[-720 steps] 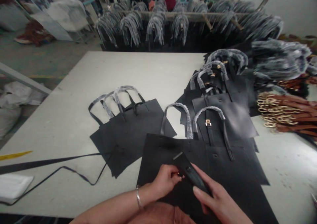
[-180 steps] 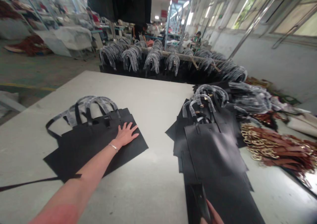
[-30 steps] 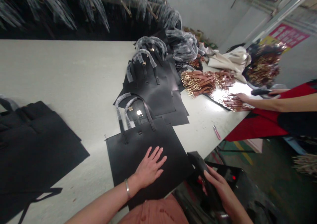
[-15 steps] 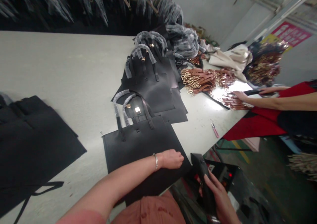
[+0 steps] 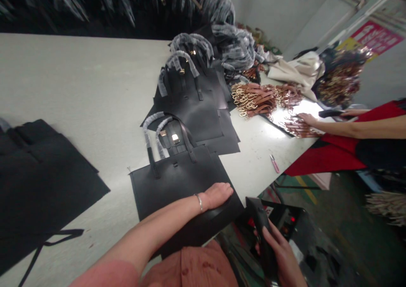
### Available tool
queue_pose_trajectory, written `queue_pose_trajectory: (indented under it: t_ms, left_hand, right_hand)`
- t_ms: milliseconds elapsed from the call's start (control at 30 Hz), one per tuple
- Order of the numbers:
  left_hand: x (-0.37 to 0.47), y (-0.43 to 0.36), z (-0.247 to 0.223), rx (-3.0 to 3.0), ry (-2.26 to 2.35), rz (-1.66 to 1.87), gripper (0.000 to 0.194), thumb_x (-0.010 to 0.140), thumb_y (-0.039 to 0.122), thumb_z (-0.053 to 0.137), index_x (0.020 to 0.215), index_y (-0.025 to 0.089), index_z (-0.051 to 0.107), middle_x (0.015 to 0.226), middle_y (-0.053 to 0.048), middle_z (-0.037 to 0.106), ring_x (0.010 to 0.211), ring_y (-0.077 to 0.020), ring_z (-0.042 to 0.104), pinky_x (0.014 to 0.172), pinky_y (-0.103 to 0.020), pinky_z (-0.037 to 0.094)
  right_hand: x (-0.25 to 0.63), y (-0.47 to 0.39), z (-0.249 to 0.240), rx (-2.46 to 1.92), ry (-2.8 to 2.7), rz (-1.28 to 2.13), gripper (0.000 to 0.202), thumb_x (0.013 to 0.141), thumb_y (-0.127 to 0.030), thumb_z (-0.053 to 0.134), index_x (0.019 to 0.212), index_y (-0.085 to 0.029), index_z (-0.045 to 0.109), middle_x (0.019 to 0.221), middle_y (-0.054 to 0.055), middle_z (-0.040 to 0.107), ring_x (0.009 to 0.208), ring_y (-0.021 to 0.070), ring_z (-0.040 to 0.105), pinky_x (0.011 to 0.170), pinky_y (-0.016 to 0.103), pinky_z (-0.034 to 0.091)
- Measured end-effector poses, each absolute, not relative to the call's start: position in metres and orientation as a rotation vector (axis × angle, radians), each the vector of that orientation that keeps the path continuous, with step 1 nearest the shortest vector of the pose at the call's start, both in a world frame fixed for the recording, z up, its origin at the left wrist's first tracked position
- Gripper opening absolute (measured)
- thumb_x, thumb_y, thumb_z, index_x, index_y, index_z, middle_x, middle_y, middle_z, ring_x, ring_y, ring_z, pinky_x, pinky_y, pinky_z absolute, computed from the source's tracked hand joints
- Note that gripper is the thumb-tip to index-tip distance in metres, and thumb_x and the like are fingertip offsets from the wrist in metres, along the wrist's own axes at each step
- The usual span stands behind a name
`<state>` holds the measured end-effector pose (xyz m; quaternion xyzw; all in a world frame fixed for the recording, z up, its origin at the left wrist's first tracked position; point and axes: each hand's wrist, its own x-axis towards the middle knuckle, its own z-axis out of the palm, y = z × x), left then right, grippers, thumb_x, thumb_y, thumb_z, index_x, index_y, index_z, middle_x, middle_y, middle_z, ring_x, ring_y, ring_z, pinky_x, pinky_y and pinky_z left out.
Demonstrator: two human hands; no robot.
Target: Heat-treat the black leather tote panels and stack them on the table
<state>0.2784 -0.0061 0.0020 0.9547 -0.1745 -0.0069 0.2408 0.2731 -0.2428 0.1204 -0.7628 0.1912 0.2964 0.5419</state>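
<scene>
A black leather handbag (image 5: 177,181) lies flat before me on the table, its two handles wrapped in clear film and pointing away. My left hand (image 5: 218,194), a metal bangle at its wrist, rests on the bag's right side with fingers curled closed; whatever they may hold is hidden beneath. Off the table's front edge, my right hand (image 5: 281,246) grips a long black handheld tool (image 5: 261,223) with a broad, flared end facing up. That end is close to the bag's lower right corner, apart from my left hand. A gold clasp (image 5: 175,139) shows between the handles.
More black bags (image 5: 203,117) overlap behind, and another black stack (image 5: 41,177) lies left. Brown straps with gold clips (image 5: 253,98) lie right. A co-worker's hand (image 5: 307,120) works there near a small pink-handled tool (image 5: 274,164). A black box with a red light (image 5: 292,220) stands below.
My left hand has shifted slightly up and left over the bag, its fingers still curled. My right hand and the black tool stay almost in place. The view has tilted slightly.
</scene>
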Motion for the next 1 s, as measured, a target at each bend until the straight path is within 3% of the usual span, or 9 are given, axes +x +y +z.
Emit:
queue_pose_trajectory:
  t_ms: [233, 333, 433, 500, 600, 833, 1000]
  left_hand:
    - [0.287, -0.007, 0.014, 2.520, -0.295, -0.158, 0.017, 0.084, 0.007, 0.053, 0.093, 0.017, 0.063, 0.091, -0.006, 0.069, 0.086, -0.0192, 0.066, 0.074, -0.027, 0.053]
    - [0.276, -0.002, 0.019, 2.488, -0.269, -0.158, 0.029, 0.083, 0.006, 0.054, 0.109, 0.018, 0.061, 0.106, -0.006, 0.070, 0.097, -0.0186, 0.066, 0.082, -0.028, 0.053]
    - [0.249, 0.007, 0.016, 2.578, -0.114, 0.010, 0.037, 0.089, 0.012, 0.052, 0.127, 0.013, 0.053, 0.138, -0.015, 0.055, 0.129, -0.0255, 0.050, 0.108, -0.043, 0.040]
    - [0.231, 0.013, 0.010, 2.673, -0.024, 0.130, 0.042, 0.094, 0.023, 0.053, 0.134, 0.011, 0.049, 0.150, -0.018, 0.041, 0.142, -0.0296, 0.034, 0.117, -0.050, 0.027]
    - [0.216, 0.018, 0.004, 2.762, -0.046, 0.165, 0.050, 0.097, 0.037, 0.049, 0.140, 0.012, 0.044, 0.155, -0.016, 0.034, 0.146, -0.0286, 0.026, 0.119, -0.048, 0.022]
    - [0.218, 0.018, 0.004, 2.789, -0.056, 0.160, 0.051, 0.098, 0.040, 0.046, 0.141, 0.013, 0.044, 0.156, -0.014, 0.035, 0.146, -0.0272, 0.027, 0.120, -0.046, 0.021]
    - [0.217, 0.018, 0.003, 2.787, -0.053, 0.159, 0.053, 0.099, 0.041, 0.042, 0.143, 0.010, 0.042, 0.156, -0.014, 0.034, 0.146, -0.0262, 0.026, 0.120, -0.046, 0.021]
  right_hand:
    - [0.268, -0.237, 0.120, -1.786, 0.375, 0.909, 0.091, 0.072, -0.052, 0.081, 0.148, -0.021, 0.040, 0.082, 0.001, 0.074, 0.055, 0.0136, 0.061, 0.053, 0.025, 0.048]
    - [0.267, -0.236, 0.122, -1.799, 0.356, 0.941, 0.090, 0.072, -0.053, 0.080, 0.148, -0.022, 0.041, 0.081, 0.001, 0.073, 0.055, 0.0136, 0.061, 0.054, 0.026, 0.048]
    - [0.266, -0.236, 0.121, -1.812, 0.317, 1.008, 0.089, 0.071, -0.054, 0.080, 0.146, -0.021, 0.045, 0.077, 0.001, 0.072, 0.053, 0.0135, 0.060, 0.050, 0.025, 0.046]
    - [0.267, -0.233, 0.118, -1.806, 0.313, 1.063, 0.089, 0.069, -0.055, 0.081, 0.144, -0.020, 0.048, 0.073, 0.001, 0.072, 0.050, 0.0130, 0.059, 0.048, 0.024, 0.044]
    - [0.270, -0.221, 0.110, -1.769, 0.337, 1.114, 0.089, 0.068, -0.055, 0.081, 0.143, -0.020, 0.049, 0.069, 0.000, 0.071, 0.047, 0.0127, 0.058, 0.045, 0.022, 0.042]
    - [0.288, -0.204, 0.105, -1.761, 0.228, 1.077, 0.075, 0.075, -0.052, 0.077, 0.138, -0.020, 0.053, 0.076, 0.001, 0.070, 0.047, 0.0122, 0.059, 0.043, 0.022, 0.043]
    - [0.285, -0.232, 0.109, -1.769, 0.292, 1.193, 0.080, 0.075, -0.053, 0.077, 0.142, -0.022, 0.048, 0.072, 0.000, 0.070, 0.046, 0.0127, 0.060, 0.044, 0.022, 0.044]
